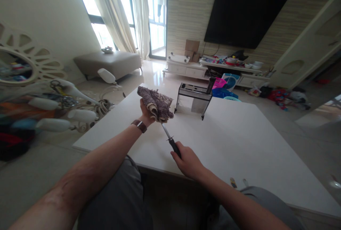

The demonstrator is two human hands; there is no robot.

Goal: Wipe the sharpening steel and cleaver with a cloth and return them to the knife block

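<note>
My left hand [146, 113], with a watch on its wrist, holds a folded purple-brown shaggy cloth [157, 104] above the white table [226, 134]. My right hand [186, 159] is closed around the black handle of a thin metal rod [166, 130] with a small guard. The rod slants up to the left, and its far end is hidden by the cloth. Behind the cloth, to its right, a clear-sided rack with a black frame [194, 98] stands on the table.
Two small objects [233, 182] lie at the table's near edge. White lamp shades [54, 125] on curved arms are at the left. Beyond the table are a grey bench [112, 63], a cluttered low cabinet [186, 70], coloured baskets [220, 84] and a wall television [245, 18].
</note>
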